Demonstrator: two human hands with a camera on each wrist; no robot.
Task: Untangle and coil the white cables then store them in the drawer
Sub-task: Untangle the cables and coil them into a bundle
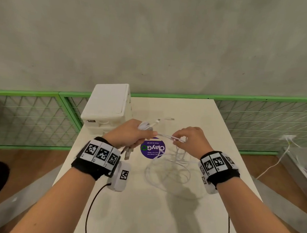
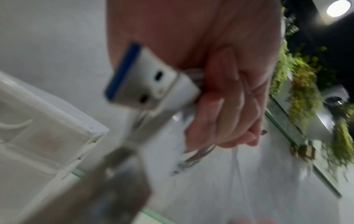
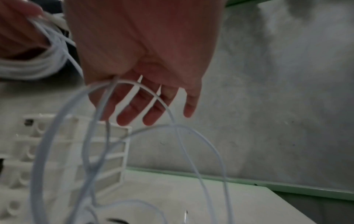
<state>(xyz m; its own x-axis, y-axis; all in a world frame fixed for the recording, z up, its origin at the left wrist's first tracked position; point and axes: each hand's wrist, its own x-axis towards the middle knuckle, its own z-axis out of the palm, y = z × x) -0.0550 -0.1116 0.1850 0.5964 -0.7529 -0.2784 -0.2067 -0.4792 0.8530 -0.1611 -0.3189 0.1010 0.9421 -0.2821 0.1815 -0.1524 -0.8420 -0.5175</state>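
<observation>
My left hand (image 1: 141, 136) grips a coiled bundle of white cables (image 1: 146, 125) above the table; the fingers (image 2: 220, 115) curl round the strands. A USB plug with a blue insert (image 2: 141, 78) and other plugs (image 1: 128, 153) hang below the fist. To its right, my right hand (image 1: 179, 139) pinches a strand (image 1: 166, 136) stretched between both hands. Loose white loops (image 1: 171, 171) trail from it onto the table, and they hang in front of the right palm (image 3: 145, 60) as cable loops (image 3: 118, 136). The white drawer unit (image 1: 107, 107) stands at the far left, its drawers shut.
The pale table (image 1: 145, 213) carries a round purple sticker (image 1: 153, 149) under my hands. One cable end (image 1: 167, 119) lies beside the drawer unit. A green mesh fence (image 1: 34, 118) runs behind the table. Another white cable (image 1: 277, 160) lies on the floor at right.
</observation>
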